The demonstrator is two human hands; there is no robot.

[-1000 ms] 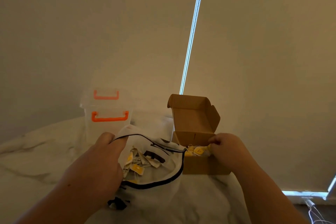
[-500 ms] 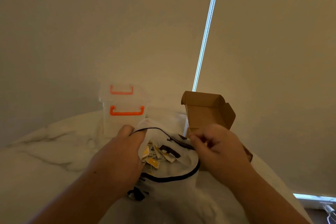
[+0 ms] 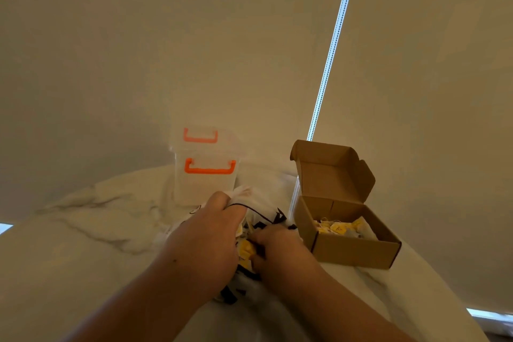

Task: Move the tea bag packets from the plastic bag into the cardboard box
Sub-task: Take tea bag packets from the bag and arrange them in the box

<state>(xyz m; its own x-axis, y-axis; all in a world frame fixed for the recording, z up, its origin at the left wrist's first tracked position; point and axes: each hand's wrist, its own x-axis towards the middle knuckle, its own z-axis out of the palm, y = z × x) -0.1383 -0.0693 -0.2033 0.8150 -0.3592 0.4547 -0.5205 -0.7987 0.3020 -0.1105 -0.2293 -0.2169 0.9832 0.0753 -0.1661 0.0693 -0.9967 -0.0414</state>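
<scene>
A white plastic bag point(image 3: 263, 205) with a black-edged mouth lies on the marble table, holding several yellow tea bag packets point(image 3: 246, 250). My left hand point(image 3: 208, 233) grips the bag's left rim and holds the mouth apart. My right hand point(image 3: 277, 247) is down inside the bag with its fingers curled among the packets; its fingertips are hidden. To the right stands the open cardboard box point(image 3: 352, 250), lid flap upright, with several yellow packets point(image 3: 338, 228) inside.
A clear plastic container point(image 3: 205, 183) with orange handles stands behind the bag. The white marble table point(image 3: 83, 244) curves away at left and right. Beige blinds with a bright vertical gap point(image 3: 330, 55) fill the background.
My right hand left the cardboard box, crossed leftward and went down into the bag's mouth. My left hand kept its grip on the bag rim. The view shifted.
</scene>
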